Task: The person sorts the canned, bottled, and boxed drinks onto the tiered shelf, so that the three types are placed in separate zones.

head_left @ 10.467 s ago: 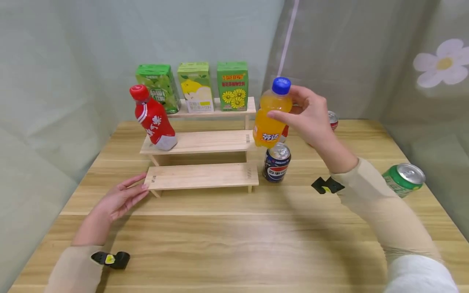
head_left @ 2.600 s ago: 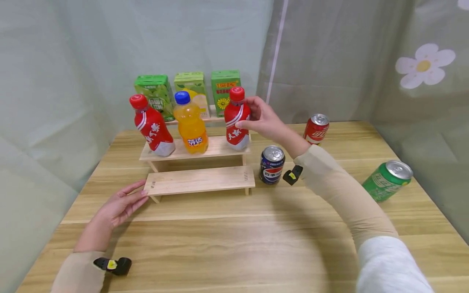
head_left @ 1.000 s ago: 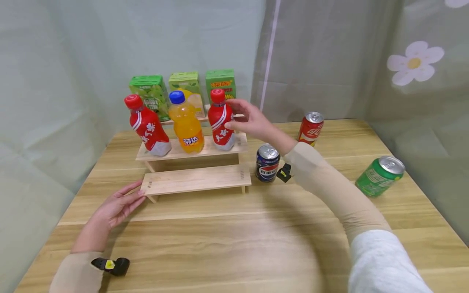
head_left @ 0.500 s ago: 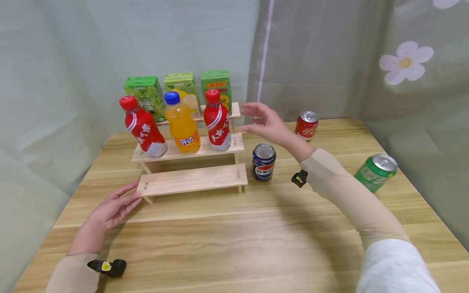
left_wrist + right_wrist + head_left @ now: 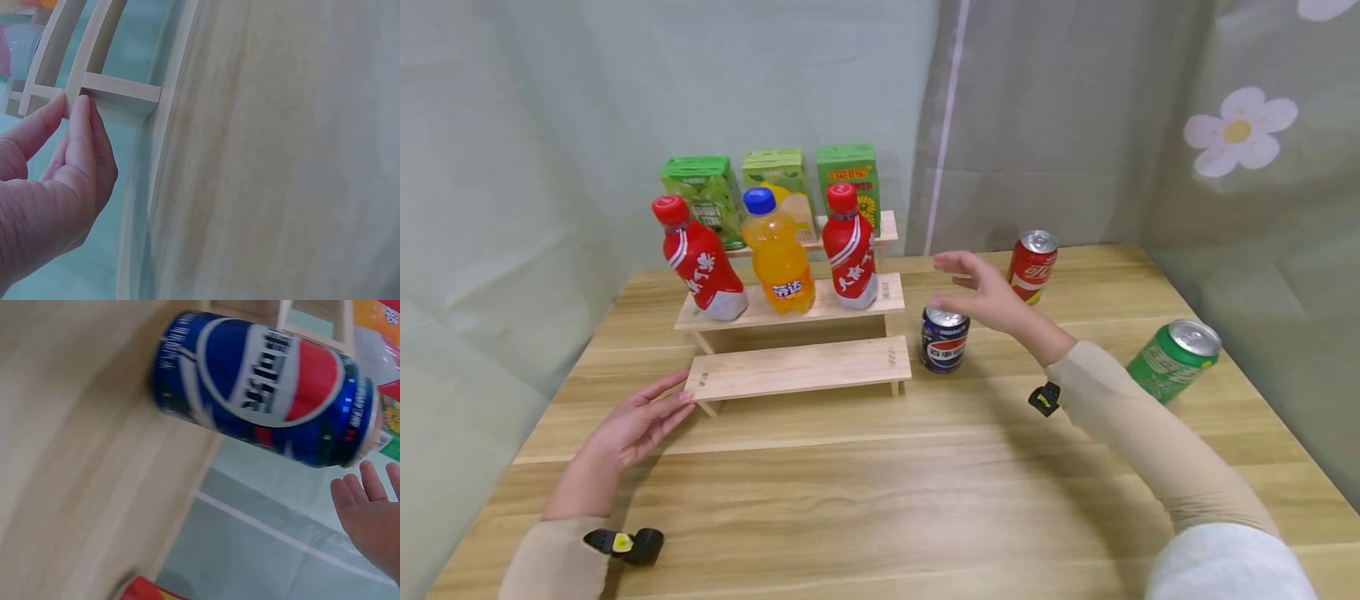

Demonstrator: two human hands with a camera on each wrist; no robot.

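Observation:
My left hand (image 5: 636,425) pinches the left end of the lowest board of a stepped wooden shelf (image 5: 797,367); the left wrist view shows thumb and fingertips on that board end (image 5: 76,94). Spread and holding nothing, my right hand (image 5: 988,296) hovers at the top of a dark blue Pepsi can (image 5: 944,350), which stands upright right of the shelf. The thumb overlaps the can's lid in the head view; whether it touches cannot be told. On the middle board stand a red bottle (image 5: 703,267), an orange soda bottle (image 5: 781,262) and another red bottle (image 5: 852,258).
Green drink cartons (image 5: 703,196) line the top board behind the bottles. A red cola can (image 5: 1033,267) stands at the back right of the table (image 5: 865,517), and a green can (image 5: 1174,360) near its right edge. Curtains (image 5: 1037,125) hang behind.
My right hand put a red bottle on the middle board's right end, let go and moved right and down to the Pepsi can. Earlier, the orange bottle went onto the board. My left hand stayed.

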